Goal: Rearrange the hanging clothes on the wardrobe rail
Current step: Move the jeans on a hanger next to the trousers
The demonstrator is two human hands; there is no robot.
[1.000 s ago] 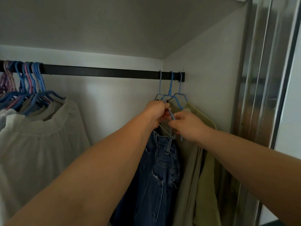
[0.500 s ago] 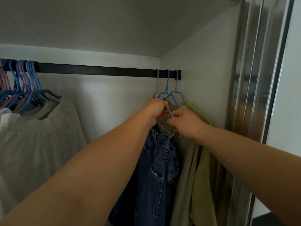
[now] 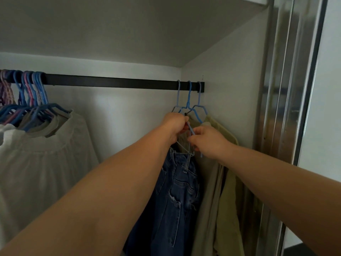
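Change: both hands remain at the same cluster of hangers at the right end of the rail as a moment earlier; almost nothing has shifted, only the view has drifted a little.
Wardrobe: pale back wall and right side wall (image 3: 230, 85), with a shiny metal door frame (image 3: 287, 108) at the far right.
Rail: dark bar (image 3: 114, 83) running from the left edge to the right side wall.
Left clothes: a pale cream garment (image 3: 46, 156) hangs from a packed bunch of blue and pink hangers (image 3: 31, 100) at the left end of the rail, well apart from the right group.
Right clothes: dark blue jeans (image 3: 177, 200) hang below the hands; just beside them, against the side wall, hangs an olive-green garment (image 3: 227, 209).
Right hangers: three blue hangers (image 3: 189, 97) hooked side by side at the right end of the rail.
Left hand: the left hand (image 3: 175, 124) has its fingers curled in a closed grip round the lower wire of a hanger above the jeans.
Right hand: the right hand (image 3: 208, 141) pinches a thin blue hanger arm, its grip narrow, touching the fabric near the jeans' waistband.
Hands together: nearly touching, fingertips facing each other.
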